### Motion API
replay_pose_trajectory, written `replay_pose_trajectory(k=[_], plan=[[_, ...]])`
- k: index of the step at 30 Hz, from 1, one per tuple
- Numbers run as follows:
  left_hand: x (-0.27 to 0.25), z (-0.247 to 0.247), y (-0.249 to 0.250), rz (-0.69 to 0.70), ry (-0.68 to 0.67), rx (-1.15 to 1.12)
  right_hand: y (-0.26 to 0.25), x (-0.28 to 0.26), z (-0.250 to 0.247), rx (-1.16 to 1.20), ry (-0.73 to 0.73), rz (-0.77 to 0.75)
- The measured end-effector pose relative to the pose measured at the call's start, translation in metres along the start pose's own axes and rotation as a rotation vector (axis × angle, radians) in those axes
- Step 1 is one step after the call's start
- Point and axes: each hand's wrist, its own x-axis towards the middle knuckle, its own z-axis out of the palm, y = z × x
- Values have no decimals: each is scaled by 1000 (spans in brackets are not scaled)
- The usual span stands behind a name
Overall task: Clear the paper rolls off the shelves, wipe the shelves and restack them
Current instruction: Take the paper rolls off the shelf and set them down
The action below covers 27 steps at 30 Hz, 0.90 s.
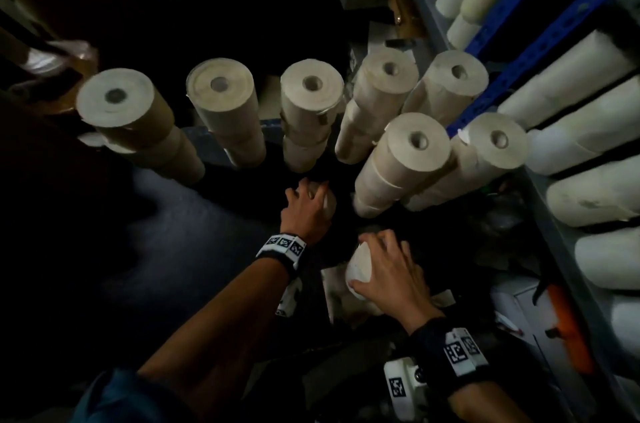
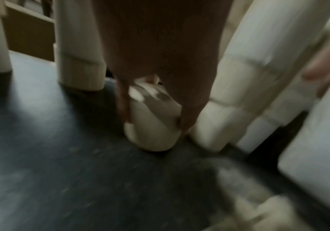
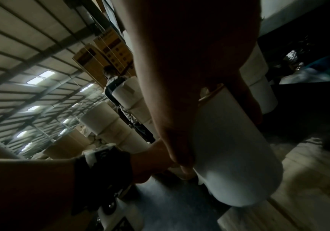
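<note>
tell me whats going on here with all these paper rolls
A person is handling paper rolls beside a shelf rack. The left hand grips a small roll standing on the dark floor; the right hand holds another white roll. Stacks of rolls stand on the floor ahead, and more still lie on the shelves.

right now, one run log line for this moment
left hand grips roll on floor | right hand grips second roll | stacks standing behind

— What lay off to the right of the hands?
— An orange-and-black tool (image 1: 568, 329), low by the rack.
— And beyond them?
— Brown cardboard boxes (image 3: 105, 51), stacked high under a ribbed roof (image 3: 28, 65).
</note>
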Motion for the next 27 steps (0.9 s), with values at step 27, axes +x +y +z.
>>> replay_pose_trajectory(k=[27], plan=[[-90,42,-124,-105,-259,3,-40,75,-5,55,162,-299]])
